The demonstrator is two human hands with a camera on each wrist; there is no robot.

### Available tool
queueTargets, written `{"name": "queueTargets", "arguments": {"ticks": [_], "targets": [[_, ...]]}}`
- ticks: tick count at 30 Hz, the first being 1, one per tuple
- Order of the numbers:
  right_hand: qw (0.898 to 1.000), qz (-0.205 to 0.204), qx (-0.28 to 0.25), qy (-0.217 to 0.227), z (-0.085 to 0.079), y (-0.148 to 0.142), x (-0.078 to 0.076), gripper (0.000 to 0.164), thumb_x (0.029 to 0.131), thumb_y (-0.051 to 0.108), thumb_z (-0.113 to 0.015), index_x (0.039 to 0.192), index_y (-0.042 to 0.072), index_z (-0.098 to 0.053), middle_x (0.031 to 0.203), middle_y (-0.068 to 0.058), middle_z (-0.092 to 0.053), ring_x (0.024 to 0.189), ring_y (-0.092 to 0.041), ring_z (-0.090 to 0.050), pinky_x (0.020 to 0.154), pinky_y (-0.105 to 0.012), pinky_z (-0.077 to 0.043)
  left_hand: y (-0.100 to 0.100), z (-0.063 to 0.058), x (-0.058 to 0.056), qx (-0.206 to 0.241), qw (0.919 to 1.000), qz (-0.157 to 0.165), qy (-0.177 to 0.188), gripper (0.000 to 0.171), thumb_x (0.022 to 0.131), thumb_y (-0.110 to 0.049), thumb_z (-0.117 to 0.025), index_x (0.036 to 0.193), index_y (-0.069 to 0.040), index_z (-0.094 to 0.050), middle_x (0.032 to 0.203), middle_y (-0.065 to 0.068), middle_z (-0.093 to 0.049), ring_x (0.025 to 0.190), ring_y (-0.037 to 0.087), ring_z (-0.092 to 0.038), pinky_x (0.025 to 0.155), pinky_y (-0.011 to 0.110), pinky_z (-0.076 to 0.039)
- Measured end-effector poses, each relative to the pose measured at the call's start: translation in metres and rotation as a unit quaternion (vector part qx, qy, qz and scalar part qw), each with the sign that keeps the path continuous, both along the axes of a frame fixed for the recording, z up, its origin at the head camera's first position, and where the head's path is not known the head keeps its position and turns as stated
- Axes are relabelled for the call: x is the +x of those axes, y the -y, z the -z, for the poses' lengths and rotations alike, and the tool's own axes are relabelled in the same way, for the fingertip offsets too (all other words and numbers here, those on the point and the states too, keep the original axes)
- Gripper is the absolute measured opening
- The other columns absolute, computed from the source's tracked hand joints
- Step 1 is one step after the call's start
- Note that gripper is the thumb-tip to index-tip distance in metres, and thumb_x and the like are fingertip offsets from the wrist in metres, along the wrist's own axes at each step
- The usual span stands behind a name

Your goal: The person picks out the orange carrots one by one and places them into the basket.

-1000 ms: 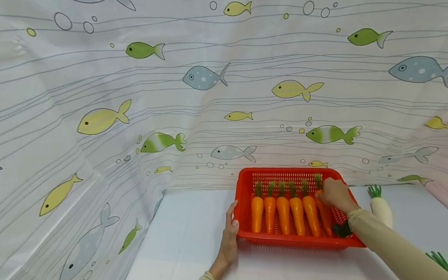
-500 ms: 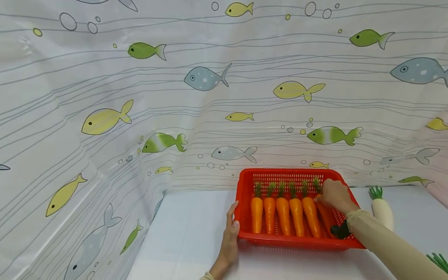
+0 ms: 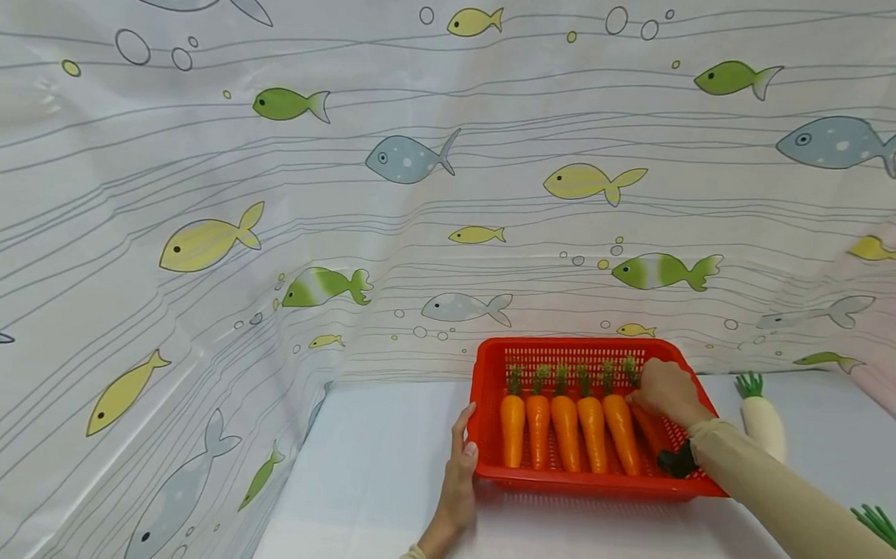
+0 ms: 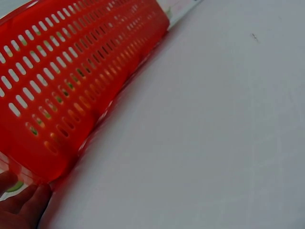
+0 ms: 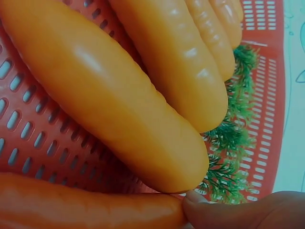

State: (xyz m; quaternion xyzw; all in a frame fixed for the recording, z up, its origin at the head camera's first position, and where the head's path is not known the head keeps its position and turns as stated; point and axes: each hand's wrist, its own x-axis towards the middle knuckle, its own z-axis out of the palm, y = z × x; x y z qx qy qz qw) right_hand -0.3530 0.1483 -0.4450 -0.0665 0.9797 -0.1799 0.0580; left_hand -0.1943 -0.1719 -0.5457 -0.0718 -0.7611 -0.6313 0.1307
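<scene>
Inside a red plastic basket (image 3: 559, 478) lie several orange carrots (image 3: 565, 433) side by side, their green leafy tops toward the back wall. My right hand (image 3: 665, 391) reaches over the basket's right part and grips the top end of the rightmost carrot (image 3: 647, 430). The right wrist view shows my thumb (image 5: 200, 210) against that carrot's thick end; the other fingers are out of sight there. At the basket's left side, my left hand (image 3: 457, 480) touches the outside with fairly straight fingers. In the left wrist view, those fingers (image 4: 35, 202) meet the basket's lower corner.
A white radish (image 3: 765, 423) with green leaves lies right of the basket on the white table (image 3: 365, 459). Green leaves (image 3: 882, 525) of another vegetable show at the right edge, partly behind the sleeve. A fish-patterned curtain (image 3: 330, 224) hangs close behind the basket.
My right hand and the rightmost carrot's top have shifted slightly left, toward the neighbouring carrot. My left hand and the basket hold their places.
</scene>
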Motion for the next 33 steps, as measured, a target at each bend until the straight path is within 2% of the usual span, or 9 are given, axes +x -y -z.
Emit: {"name": "queueTargets", "arguments": {"ticks": [6,14,21,27,33], "targets": [[1.0,0.0,-0.002,-0.003,0.0046,0.0002,-0.0027,0.031,0.086,0.024,-0.084,0.076,0.003,-0.064,0.067,-0.007,-0.059,0.067,-0.03,-0.059,0.067,-0.049,-0.059,-0.0003,0.0002,-0.0002,0.001,1.0,-0.002,-0.003,0.061,0.108,-0.039,-0.026,0.169,-0.032,-0.021,0.177,0.002,-0.02,0.16,0.033,-0.026,0.126,0.072,-0.02],[1.0,0.01,-0.004,-0.001,0.0071,0.0009,-0.0047,0.038,0.086,0.025,-0.085,0.093,-0.007,-0.068,0.072,-0.01,-0.063,0.066,-0.029,-0.06,0.067,-0.049,-0.061,-0.0008,0.0004,-0.0002,0.003,1.0,0.0,-0.004,0.061,0.108,-0.037,-0.026,0.168,-0.033,-0.021,0.177,0.002,-0.02,0.161,0.032,-0.025,0.126,0.072,-0.02],[0.999,0.006,-0.016,-0.037,0.0084,-0.0017,-0.0067,0.036,0.084,0.018,-0.08,0.096,-0.013,-0.067,0.073,-0.014,-0.065,0.063,-0.029,-0.06,0.063,-0.045,-0.06,-0.0004,0.0029,-0.0016,0.0,1.0,-0.003,-0.007,0.061,0.108,-0.038,-0.026,0.168,-0.032,-0.021,0.177,0.002,-0.021,0.16,0.033,-0.026,0.126,0.073,-0.02],[0.999,0.004,-0.027,-0.029,0.0068,-0.0028,-0.0061,0.037,0.084,0.017,-0.081,0.1,-0.014,-0.068,0.071,-0.011,-0.064,0.062,-0.027,-0.061,0.066,-0.045,-0.063,0.0001,0.0033,-0.0027,-0.004,1.0,-0.003,-0.008,0.061,0.108,-0.038,-0.025,0.169,-0.032,-0.021,0.177,0.003,-0.021,0.16,0.036,-0.027,0.126,0.073,-0.021],[0.999,0.004,-0.039,-0.036,0.0085,-0.0027,-0.0051,0.038,0.085,0.024,-0.082,0.094,-0.011,-0.069,0.068,-0.008,-0.062,0.06,-0.025,-0.059,0.059,-0.038,-0.057,-0.0001,0.0027,-0.0021,-0.009,0.9999,-0.003,-0.007,0.06,0.109,-0.038,-0.025,0.169,-0.032,-0.02,0.177,0.001,-0.021,0.161,0.034,-0.026,0.126,0.072,-0.022]]}}
